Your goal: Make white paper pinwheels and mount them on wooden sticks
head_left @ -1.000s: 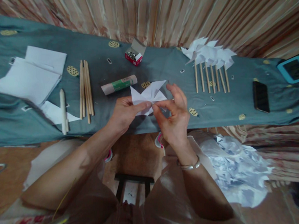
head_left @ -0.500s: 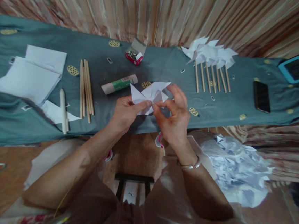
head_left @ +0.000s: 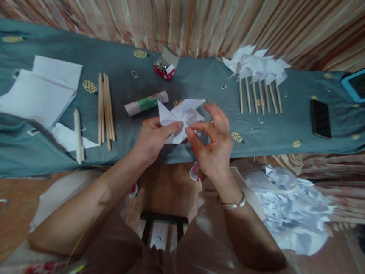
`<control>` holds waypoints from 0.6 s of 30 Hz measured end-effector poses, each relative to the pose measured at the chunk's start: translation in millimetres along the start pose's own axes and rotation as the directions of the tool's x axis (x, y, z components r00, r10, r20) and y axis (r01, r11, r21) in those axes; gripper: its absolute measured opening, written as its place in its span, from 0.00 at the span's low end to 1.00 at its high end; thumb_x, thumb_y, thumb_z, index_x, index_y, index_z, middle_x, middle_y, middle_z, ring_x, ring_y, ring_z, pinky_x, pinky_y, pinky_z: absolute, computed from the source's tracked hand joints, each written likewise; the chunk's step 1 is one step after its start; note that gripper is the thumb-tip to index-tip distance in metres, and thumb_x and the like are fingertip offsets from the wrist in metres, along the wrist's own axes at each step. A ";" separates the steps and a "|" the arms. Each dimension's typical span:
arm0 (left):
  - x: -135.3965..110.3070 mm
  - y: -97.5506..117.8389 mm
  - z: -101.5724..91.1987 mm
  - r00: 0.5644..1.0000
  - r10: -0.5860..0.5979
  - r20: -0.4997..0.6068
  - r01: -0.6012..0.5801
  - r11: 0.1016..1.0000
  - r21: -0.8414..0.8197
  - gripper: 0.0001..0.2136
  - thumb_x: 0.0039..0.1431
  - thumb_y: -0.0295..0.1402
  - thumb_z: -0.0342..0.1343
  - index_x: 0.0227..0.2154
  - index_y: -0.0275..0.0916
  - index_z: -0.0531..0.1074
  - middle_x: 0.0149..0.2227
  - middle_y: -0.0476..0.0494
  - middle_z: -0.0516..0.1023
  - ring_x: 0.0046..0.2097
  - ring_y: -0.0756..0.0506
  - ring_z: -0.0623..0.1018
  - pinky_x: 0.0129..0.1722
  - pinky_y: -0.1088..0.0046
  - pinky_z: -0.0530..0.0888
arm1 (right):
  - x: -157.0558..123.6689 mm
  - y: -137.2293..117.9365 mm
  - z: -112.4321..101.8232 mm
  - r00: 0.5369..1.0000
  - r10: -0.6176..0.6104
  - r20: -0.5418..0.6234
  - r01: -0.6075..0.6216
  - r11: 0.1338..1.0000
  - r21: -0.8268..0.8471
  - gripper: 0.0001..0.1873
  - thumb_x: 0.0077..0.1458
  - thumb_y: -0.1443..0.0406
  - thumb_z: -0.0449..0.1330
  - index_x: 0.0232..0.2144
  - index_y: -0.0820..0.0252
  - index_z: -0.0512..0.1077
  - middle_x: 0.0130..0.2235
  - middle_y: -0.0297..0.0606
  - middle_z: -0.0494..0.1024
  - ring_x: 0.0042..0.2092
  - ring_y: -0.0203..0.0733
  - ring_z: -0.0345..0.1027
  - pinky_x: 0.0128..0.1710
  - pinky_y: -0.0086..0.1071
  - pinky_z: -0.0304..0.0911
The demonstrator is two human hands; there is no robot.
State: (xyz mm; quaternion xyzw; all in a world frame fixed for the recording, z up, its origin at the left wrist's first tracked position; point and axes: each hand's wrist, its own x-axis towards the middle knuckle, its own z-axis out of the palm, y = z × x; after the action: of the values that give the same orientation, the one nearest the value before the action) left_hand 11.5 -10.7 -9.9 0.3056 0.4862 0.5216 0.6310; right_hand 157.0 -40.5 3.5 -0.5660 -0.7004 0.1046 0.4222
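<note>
Between my hands is a white paper pinwheel (head_left: 182, 111), its points folded toward the centre and held just above the cloth. My left hand (head_left: 153, 136) pinches its left side, with the thumb pressed near the centre. On the right, my right hand (head_left: 212, 141) has thumb and index finger closed at the pinwheel's centre; the other fingers curl loosely above. Whether a small pin sits between those fingertips is hidden. Just beyond my left hand lies a green and pink tube (head_left: 146, 103). Behind it stands an open red box (head_left: 164, 69) of small metal pieces.
White paper sheets (head_left: 37, 96), a pale pen (head_left: 79, 136) and wooden sticks (head_left: 106, 111) lie left. Finished pinwheels (head_left: 257, 64) on sticks lie back right, near a phone (head_left: 321, 118) and a blue-framed device (head_left: 364, 84). A bag of paper pieces (head_left: 291, 210) sits below the table's right side.
The right-hand point of the pinwheel has been folded in to the centre, under my right fingertips. My left hand keeps its hold in nearly the same place.
</note>
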 end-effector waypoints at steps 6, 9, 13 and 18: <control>-0.1 3.8 0.4 0.999 -0.040 -0.008 0.040 0.999 0.007 0.09 0.36 0.33 0.70 0.23 0.36 0.79 0.26 0.47 0.81 0.26 0.50 0.75 0.28 0.74 0.71 | 0.9 -0.5 -2.7 1.000 0.016 0.013 -0.016 1.000 0.024 0.07 0.59 0.59 0.60 0.31 0.53 0.76 0.61 0.36 0.71 0.67 0.54 0.57 0.67 0.60 0.53; -0.1 5.7 0.3 0.999 -0.050 0.000 0.050 0.999 -0.006 0.08 0.37 0.32 0.70 0.23 0.36 0.79 0.25 0.47 0.80 0.26 0.50 0.75 0.28 0.74 0.71 | 1.9 -0.7 -5.3 1.000 0.003 -0.005 -0.003 1.000 0.012 0.08 0.60 0.59 0.60 0.31 0.53 0.76 0.60 0.37 0.72 0.66 0.54 0.59 0.66 0.59 0.55; -0.7 7.2 1.3 0.998 -0.063 0.014 0.064 0.998 -0.030 0.07 0.38 0.30 0.69 0.22 0.35 0.79 0.24 0.48 0.80 0.25 0.50 0.74 0.28 0.74 0.70 | 2.5 -0.3 -5.8 1.000 0.005 -0.005 -0.005 1.000 0.011 0.08 0.59 0.58 0.61 0.31 0.54 0.76 0.59 0.39 0.73 0.65 0.54 0.61 0.64 0.60 0.57; -1.8 6.4 1.6 0.998 -0.059 0.025 0.060 0.997 -0.043 0.07 0.36 0.31 0.70 0.21 0.36 0.79 0.24 0.48 0.80 0.25 0.51 0.74 0.27 0.75 0.70 | 2.2 2.2 -2.9 0.999 0.038 0.017 -0.039 0.998 0.050 0.07 0.57 0.59 0.63 0.31 0.54 0.76 0.60 0.39 0.72 0.66 0.54 0.60 0.65 0.60 0.55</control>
State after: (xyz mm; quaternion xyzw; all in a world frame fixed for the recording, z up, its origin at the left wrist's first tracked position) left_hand 10.7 -10.5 -3.1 0.2833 0.4762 0.5094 0.6584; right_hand 160.5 -38.8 5.0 -0.5678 -0.6898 0.1349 0.4285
